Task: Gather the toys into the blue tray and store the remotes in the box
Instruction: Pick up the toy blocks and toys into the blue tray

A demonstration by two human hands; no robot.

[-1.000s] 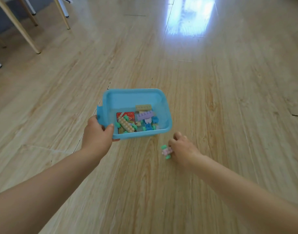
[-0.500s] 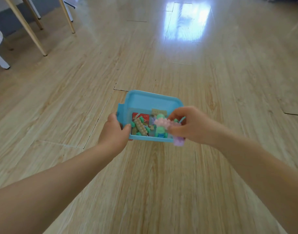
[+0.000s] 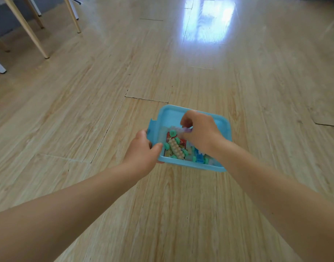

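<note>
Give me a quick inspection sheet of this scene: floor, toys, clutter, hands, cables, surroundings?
Surface: wooden floor, glare patch far ahead.
Job's things: blue tray held above the floor, with toy bricks inside; no remotes or box seen.
Clutter: nothing seen.
Hands: left hand grips the tray's near left corner; right hand is over the tray, pinching a pale purple toy piece, blurred.
Cables: nothing seen.
Surroundings: wooden furniture legs top left.

Blue tray (image 3: 163, 118) above wooden floor, colourful toy blocks (image 3: 176, 147) inside
</note>
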